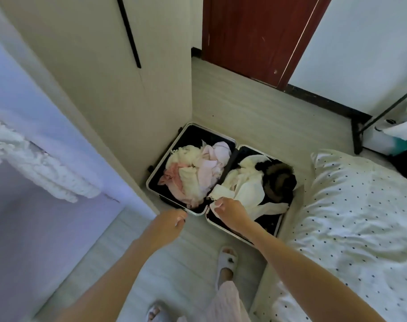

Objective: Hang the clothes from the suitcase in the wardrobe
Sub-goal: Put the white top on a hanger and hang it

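So I'm standing over the whole thing, slippered foot (226, 261) planted on the pale floor just short of the case, both arms stretched down and forward. My right hand (229, 211) is reaching into the near corner of the right half, fingers curled and pinching the edge of a cream garment (242, 189), which makes sense since that piece lies on top and closest to grab. My left hand (172, 220) hovers beside the near rim of the left half, fingers loosely curled; I honestly can't tell whether it's holding anything, it's a bit blurry there, but it looks empty to me. The suitcase (223, 167) lies butterflied open on the floor, wedged between the wardrobe side panel (128, 112) and the bed (360, 217), so both halves are easy to reach. Left half has a pink and cream pile (195, 169), right half also has something dark and furry (279, 180). The wardrobe opening (35, 159) is on my left, with one fluffy white item (35, 156) hanging inside.
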The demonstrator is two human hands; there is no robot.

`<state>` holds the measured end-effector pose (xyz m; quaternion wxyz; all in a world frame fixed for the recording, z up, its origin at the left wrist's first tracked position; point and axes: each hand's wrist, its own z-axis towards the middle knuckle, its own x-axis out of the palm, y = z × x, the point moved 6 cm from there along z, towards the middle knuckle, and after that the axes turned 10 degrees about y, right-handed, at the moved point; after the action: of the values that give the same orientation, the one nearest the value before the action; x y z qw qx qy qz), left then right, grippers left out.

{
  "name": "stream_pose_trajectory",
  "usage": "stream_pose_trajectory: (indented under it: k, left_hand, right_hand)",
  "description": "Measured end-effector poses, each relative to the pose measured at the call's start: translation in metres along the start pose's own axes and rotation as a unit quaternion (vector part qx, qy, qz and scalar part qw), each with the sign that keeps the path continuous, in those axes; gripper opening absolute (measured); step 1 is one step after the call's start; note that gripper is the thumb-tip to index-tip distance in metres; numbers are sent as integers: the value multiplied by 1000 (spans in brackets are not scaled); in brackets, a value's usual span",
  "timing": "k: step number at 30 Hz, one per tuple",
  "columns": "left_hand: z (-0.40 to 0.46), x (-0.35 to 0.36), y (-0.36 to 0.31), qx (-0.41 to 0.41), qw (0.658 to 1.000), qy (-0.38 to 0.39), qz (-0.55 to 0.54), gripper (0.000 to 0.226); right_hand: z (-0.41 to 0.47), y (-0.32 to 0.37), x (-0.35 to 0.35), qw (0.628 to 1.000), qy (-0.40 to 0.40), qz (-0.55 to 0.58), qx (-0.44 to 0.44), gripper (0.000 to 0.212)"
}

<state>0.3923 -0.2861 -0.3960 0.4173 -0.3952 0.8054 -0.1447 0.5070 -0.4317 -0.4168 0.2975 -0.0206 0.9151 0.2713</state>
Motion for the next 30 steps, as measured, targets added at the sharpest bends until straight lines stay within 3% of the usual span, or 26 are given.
stream_pose_trajectory:
  k: [5, 11, 16, 20, 26, 27, 30]
  left_hand:
    - [120, 24, -30, -23, 999, 29, -17, 31]
    - [238, 70, -6, -47, 998, 30, -24, 31]
    - [332, 135, 52, -77, 995, 54, -18, 30]
    - [390, 175, 92, -88, 993, 68, -27, 32]
    - [451, 222, 139, -91, 991, 81, -46, 30]
    - [456, 226, 143, -95, 991, 87, -44, 31]
    - [468, 235, 154, -104, 989, 98, -40, 31]
  right_hand:
    - [70, -100, -49, 998, 21, 19, 53, 32]
    - [171, -189, -56, 995, 42, -12, 90, 33]
    - [278, -261, -11, 991, 65, -60, 102, 36]
    - [342, -299, 29, 978, 77, -177, 82, 43]
    - [409, -349, 106, 943, 163, -270, 103, 84]
    - [412, -353, 112, 931, 159, -311, 106, 79]
    - [424, -356, 117, 920, 90, -372, 84, 36]
